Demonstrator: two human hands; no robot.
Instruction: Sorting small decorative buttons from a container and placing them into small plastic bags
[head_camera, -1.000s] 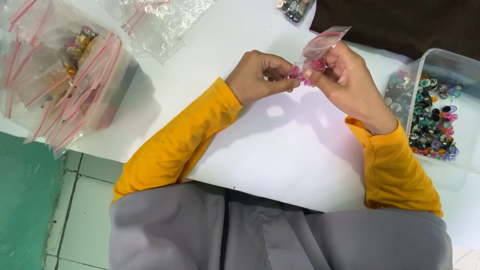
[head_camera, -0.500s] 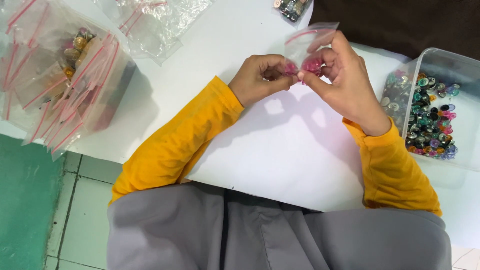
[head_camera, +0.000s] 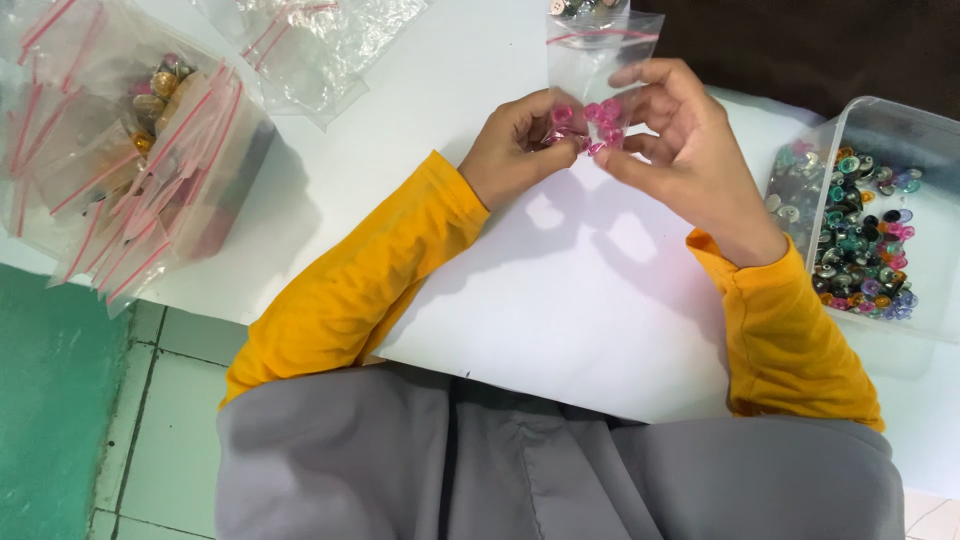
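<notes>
Both hands hold a small clear zip bag upright above the white table. Several pink beads sit bunched at the bag's bottom. My left hand pinches the lower left corner of the bag. My right hand grips the lower right side, fingers curled around the beads. The bag's red zip strip is at the top. Both sleeves are yellow.
A clear plastic tub with several multicoloured beads stands at the right. A heap of red-striped zip bags with gold beads lies at the left, and empty bags at the top. A dark cloth covers the far right. Green floor lies below the left edge.
The bag has turned from tilted to upright between the hands, and both hands have shifted slightly left and up.
</notes>
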